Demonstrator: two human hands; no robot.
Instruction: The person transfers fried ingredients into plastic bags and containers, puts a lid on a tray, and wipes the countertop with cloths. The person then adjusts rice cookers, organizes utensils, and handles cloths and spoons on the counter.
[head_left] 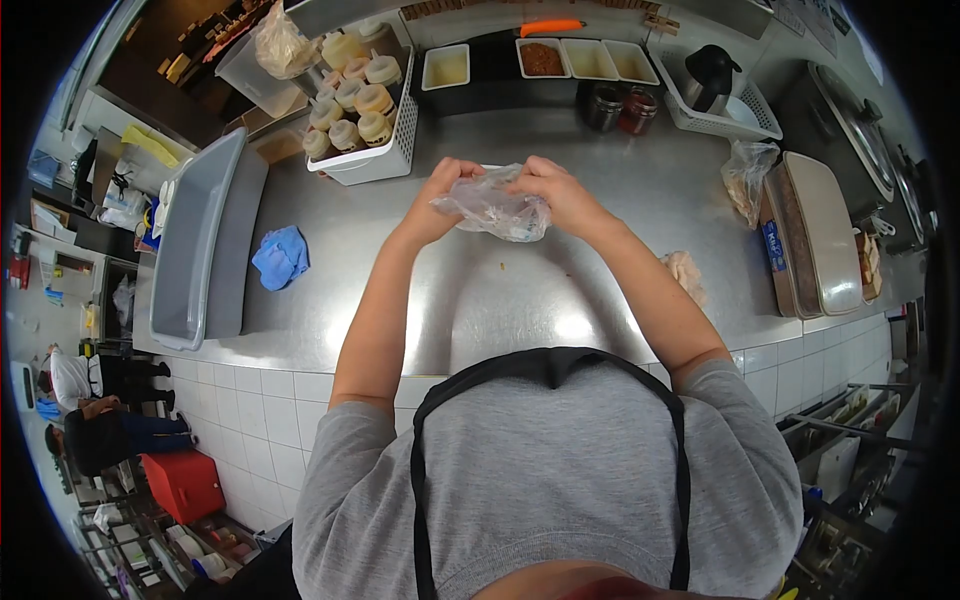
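The steel counter (pixel 525 300) ran beneath the clear bag (pixel 505 215) — grey tub (pixel 235 255) well to its left, bottle basket (pixel 388 162) left and beyond — and there, left hand (pixel 438 195) and right hand (pixel 562 193) both pinched it, while the blue cloth (pixel 281 258) lay nearer, to its left.

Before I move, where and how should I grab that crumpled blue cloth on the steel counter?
Probably pinch the crumpled blue cloth by its bunched middle, from above: it lies in loose folds, uncovered. The left hand is nearer, though it holds the crinkled clear plastic bag.
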